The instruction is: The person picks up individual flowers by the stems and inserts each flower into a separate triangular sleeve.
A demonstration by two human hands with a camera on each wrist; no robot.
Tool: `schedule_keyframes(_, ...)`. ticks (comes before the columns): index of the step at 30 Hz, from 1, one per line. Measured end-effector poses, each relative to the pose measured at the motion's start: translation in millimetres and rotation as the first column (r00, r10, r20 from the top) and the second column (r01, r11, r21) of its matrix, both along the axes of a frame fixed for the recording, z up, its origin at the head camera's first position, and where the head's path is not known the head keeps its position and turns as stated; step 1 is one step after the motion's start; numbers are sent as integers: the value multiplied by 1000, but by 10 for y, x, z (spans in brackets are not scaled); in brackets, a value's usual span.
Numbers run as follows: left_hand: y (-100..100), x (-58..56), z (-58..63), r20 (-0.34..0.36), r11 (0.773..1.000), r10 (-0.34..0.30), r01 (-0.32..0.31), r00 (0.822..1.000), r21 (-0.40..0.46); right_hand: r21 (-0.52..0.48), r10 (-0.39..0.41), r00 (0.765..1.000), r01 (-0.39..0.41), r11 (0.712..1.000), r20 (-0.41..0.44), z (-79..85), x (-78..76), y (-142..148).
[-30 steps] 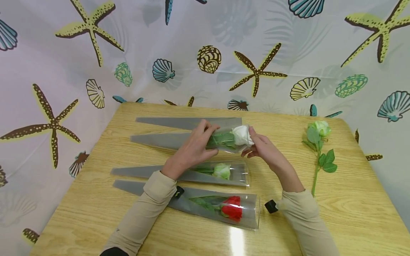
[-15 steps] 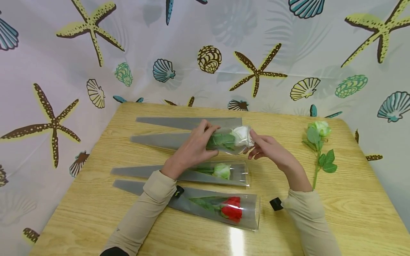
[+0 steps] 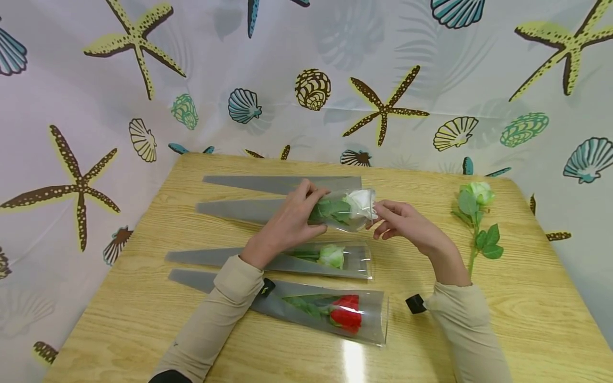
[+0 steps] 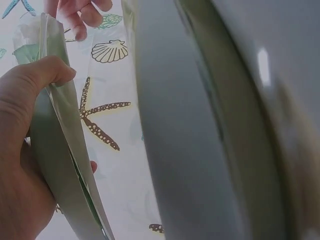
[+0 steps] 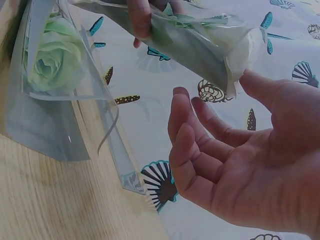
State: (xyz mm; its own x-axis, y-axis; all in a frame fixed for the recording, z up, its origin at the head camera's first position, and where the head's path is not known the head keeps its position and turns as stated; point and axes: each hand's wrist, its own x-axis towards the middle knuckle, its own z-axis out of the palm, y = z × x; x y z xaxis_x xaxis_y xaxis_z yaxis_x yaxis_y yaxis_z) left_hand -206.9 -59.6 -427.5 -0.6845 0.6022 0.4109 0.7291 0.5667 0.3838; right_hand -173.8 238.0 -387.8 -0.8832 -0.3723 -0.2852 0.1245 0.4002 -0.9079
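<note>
My left hand (image 3: 298, 217) grips a clear-and-grey flower sleeve (image 3: 230, 210) around its middle, thumb on the near side. Inside it lies a white rose (image 3: 360, 204) with green leaves, its bloom at the sleeve's wide right end. My right hand (image 3: 407, 223) is at that end. In the right wrist view its thumb tip meets the edge by the white petals, while the other fingers (image 5: 187, 130) are loosely bent below, apart from the sleeve. The left wrist view shows the left thumb (image 4: 57, 70) pressed across the sleeve's overlapping edge.
Nearer me lie a sleeved pale green rose (image 3: 331, 256) and a sleeved red rose (image 3: 347, 313). Another grey sleeve (image 3: 268, 183) lies along the back of the wooden table (image 3: 527, 319). A bare green-white rose (image 3: 480, 192) with its stem lies at right. Patterned cloth (image 3: 287, 48) hangs behind.
My right hand has drawn back a little to the right from the bloom, toward the sleeve's rim. The left hand and the other flowers stay in place.
</note>
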Motion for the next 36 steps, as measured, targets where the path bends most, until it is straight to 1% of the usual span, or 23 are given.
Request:
schedule_keyframes(8, 19, 13, -8, 2, 1000, -15, 15, 1000, 5, -21, -61, 998, 62, 998, 34, -48, -10, -62)
schedule_keyframes(15, 31, 25, -10, 6, 1000, -12, 12, 1000, -6, -57, -65, 998, 67, 996, 25, -93, -17, -130)
schedule_keyframes(22, 36, 14, -37, 8, 1000, -8, 8, 1000, -3, -82, -67, 997, 71, 994, 43, -146, -23, -198)
schedule_keyframes(29, 45, 29, -44, 18, 1000, 0, 0, 1000, -9, -64, -88, 994, 92, 994, 70, -178, -36, -245)
schedule_keyframes(36, 66, 37, -38, 4, 1000, 0, 0, 1000, -18, -68, -114, 990, 119, 991, 84, -170, -27, -273)
